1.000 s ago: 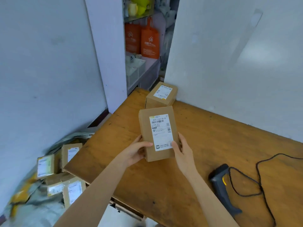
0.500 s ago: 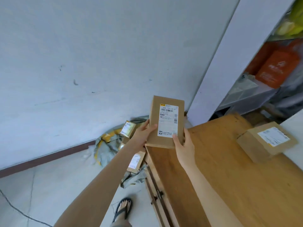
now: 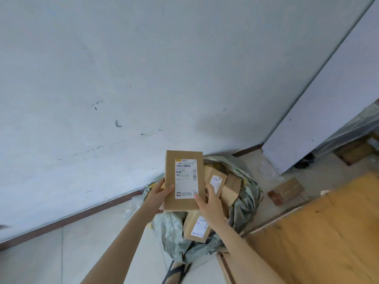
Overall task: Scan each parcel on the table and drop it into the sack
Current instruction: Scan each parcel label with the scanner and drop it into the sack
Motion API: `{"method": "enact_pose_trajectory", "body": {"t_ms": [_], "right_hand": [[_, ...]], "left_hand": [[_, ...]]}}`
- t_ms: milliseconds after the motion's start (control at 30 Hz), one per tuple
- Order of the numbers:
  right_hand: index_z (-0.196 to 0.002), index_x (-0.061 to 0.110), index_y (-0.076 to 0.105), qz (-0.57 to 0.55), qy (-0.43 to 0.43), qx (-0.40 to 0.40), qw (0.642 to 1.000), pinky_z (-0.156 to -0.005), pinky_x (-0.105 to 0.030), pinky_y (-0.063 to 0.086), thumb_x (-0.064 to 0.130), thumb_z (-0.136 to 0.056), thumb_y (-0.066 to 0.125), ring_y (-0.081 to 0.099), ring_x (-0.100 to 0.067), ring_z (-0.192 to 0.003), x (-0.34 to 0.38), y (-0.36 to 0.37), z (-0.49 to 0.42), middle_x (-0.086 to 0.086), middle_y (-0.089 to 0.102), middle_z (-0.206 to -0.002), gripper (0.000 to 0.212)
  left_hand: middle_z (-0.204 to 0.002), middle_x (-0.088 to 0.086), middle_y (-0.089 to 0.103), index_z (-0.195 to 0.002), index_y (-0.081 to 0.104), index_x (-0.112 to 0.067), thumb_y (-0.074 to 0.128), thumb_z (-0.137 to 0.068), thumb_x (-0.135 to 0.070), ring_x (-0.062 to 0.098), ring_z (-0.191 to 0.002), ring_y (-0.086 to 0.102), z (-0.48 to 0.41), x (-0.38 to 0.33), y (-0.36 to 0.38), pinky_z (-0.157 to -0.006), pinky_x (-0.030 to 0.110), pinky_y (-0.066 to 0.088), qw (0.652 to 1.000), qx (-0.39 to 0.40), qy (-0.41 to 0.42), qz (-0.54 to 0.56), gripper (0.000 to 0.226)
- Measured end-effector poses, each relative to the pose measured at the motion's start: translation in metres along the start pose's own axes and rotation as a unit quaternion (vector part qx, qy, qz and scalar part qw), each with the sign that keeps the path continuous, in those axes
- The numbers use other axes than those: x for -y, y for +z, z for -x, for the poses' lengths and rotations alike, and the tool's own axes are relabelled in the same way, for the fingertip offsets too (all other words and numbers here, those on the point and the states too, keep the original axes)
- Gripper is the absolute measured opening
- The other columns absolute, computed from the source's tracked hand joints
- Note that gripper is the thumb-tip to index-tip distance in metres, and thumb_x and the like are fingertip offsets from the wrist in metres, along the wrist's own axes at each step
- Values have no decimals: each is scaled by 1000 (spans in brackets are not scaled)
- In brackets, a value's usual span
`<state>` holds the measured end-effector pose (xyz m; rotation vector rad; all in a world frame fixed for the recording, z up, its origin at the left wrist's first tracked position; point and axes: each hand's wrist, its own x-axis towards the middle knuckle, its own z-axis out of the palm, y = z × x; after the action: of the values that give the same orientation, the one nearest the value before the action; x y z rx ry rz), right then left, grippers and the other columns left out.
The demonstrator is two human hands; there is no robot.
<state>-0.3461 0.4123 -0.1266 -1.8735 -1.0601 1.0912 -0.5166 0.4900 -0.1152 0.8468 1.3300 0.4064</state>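
The left hand [image 3: 159,193] and right hand [image 3: 209,201] each pinched a lower side of a parcel [image 3: 184,181], label up, between thumb and fingers. It hung just above the open sack [image 3: 245,199] on the floor beside the table [image 3: 317,232], seemingly poised to drop onto boxes [image 3: 215,182] already inside, against a pale wall [image 3: 123,78].

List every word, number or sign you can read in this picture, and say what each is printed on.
"P047": faint, on the white label of the held parcel.
Code line above the barcode: letters and digits, too blurred to read for certain.
Logo and small print at the label's foot: unreadable.
Labels on the other parcels in the sack: too small to read.
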Motion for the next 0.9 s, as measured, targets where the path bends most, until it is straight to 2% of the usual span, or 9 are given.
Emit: {"method": "enact_pose_trajectory", "body": {"t_ms": [67,133,233,300,367,467,600,767,900], "right_hand": [[-142,18,35,-12,25,28,999,-101,-30,45,28,-96,54,51,-13,-124,-4,25,-14,5,53,-134,50],[-142,24,34,-15,46,47,998,-98,-24,44,26,-97,54,50,-9,-122,-13,51,-33,10,52,-133,50],[-145,21,32,2,84,64,994,-95,-23,46,28,-97,54,52,-8,-116,-31,85,-69,9,52,-134,53],[-144,21,32,13,98,71,993,-85,-17,46,30,-97,53,53,-3,-107,-45,104,-96,13,53,-125,53],[-145,21,32,19,109,70,991,-84,-14,44,31,-97,53,52,-2,-106,-57,121,-119,13,52,-123,54],[-147,21,30,26,123,70,990,-93,-23,46,32,-97,52,54,-8,-115,-79,142,-152,7,54,-135,56],[-147,20,28,28,128,85,988,-102,-33,45,29,-98,52,50,-13,-125,-118,180,-193,4,51,-141,56],[-149,17,26,42,141,108,983,-108,-41,41,28,-98,52,45,-17,-133,-182,229,-238,1,45,-146,58],[-148,18,28,60,152,102,981,-104,-34,44,27,-97,52,48,-15,-128,-225,247,-260,4,49,-142,56]], "left_hand": [[-137,-3,53,-147,29,-44,58,-92,-44,22,-115,50,-19,11,-22,-92,52,43,999,-7,-37,-14,62],[-137,-6,53,-146,27,-48,57,-93,-46,23,-118,49,-43,24,-42,-91,55,43,998,-8,-64,-16,61],[-129,-11,57,-146,28,-50,55,-94,-45,20,-113,55,-81,38,-65,-90,52,47,996,-14,-92,-8,59],[-123,-15,60,-144,30,-50,54,-95,-43,13,-105,58,-111,45,-75,-86,48,48,995,-17,-103,-6,56],[-126,-12,59,-145,29,-49,54,-96,-42,15,-106,58,-140,54,-82,-84,45,47,994,-23,-105,-4,56],[-136,-7,55,-146,29,-46,53,-96,-40,18,-110,57,-183,70,-90,-78,40,48,993,-39,-110,1,56],[-129,-7,58,-145,34,-44,53,-97,-38,10,-97,60,-244,107,-101,-64,30,50,990,-80,-113,-6,52],[-124,-5,60,-145,35,-42,51,-97,-37,18,-100,60,-316,170,-112,-71,35,51,985,-119,-122,-25,51],[-131,0,59,-147,36,-38,52,-97,-39,24,-111,60,-353,212,-109,-82,41,55,984,-137,-105,-39,53]]}}
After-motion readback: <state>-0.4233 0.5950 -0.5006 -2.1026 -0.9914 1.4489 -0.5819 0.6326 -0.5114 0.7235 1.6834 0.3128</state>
